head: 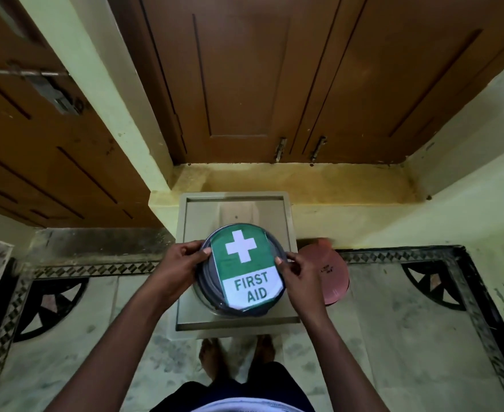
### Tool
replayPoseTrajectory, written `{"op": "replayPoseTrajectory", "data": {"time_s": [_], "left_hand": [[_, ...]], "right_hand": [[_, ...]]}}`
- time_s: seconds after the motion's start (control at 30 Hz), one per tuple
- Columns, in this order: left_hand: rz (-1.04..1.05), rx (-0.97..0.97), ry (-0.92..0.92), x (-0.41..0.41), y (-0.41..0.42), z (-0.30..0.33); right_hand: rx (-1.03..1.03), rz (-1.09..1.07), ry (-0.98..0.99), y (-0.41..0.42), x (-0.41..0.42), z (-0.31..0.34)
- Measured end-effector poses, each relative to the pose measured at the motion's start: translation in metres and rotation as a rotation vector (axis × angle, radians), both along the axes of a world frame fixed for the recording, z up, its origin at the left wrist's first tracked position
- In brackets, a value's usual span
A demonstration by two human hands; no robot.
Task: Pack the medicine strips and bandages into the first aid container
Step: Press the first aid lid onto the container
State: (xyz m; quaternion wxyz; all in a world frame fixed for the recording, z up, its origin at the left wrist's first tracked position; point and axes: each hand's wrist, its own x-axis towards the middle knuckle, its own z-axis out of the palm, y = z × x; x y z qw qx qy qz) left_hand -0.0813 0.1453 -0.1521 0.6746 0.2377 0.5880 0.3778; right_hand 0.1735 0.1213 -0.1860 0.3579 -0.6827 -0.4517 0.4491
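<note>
Here, both hands grip the lid (241,267) of the first aid container (215,304) from opposite sides. The left hand (179,263) is closed on the lid's left rim, thumb on top near the label's edge, fingers curled under. The right hand (299,270) is closed on the right rim in the same way, thumb tip touching the label's right edge. The lid is dark grey and round; it carries a paper label (246,267), green above with a white cross, white below with "FIRST AID" in green. The lid sits tilted over the container, whose clear wall shows only at the lower left below the lid. Whether the lid is seated cannot be told. Contents are hidden; no strips or bandages are visible.

The container stands on a pale grey square stool top (289,221) with a raised border, in its near half. Just right of the container, off the stool and partly behind the right hand, lies a pink round object (334,278). Below the container, beyond the stool's near edge, two bare feet (212,356) stand on the floor.

The floor (393,337) is pale mottled tile with a black patterned border. Beyond the container a yellow ledge (304,179) meets brown wooden cupboard doors (244,78); left of it stands a brown door with a metal latch (51,93).
</note>
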Motion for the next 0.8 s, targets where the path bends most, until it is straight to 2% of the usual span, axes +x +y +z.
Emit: {"op": "replayPoseTrajectory", "data": {"time_s": [0.17, 0.37, 0.53, 0.8], "left_hand": [[0.009, 0.219, 0.551, 0.001, -0.013, -0.018], [0.068, 0.38, 0.938, 0.017, -0.021, -0.03], [0.025, 0.344, 1.046, 0.021, -0.019, -0.05], [0.014, 0.354, 1.028, 0.017, -0.015, -0.055]], "right_hand": [[0.034, 0.093, -0.206, -0.013, -0.016, -0.01], [0.106, 0.115, -0.386, -0.016, -0.026, -0.026], [0.073, 0.104, -0.405, -0.02, -0.036, -0.034], [0.058, 0.097, -0.413, -0.025, -0.04, -0.042]]}}
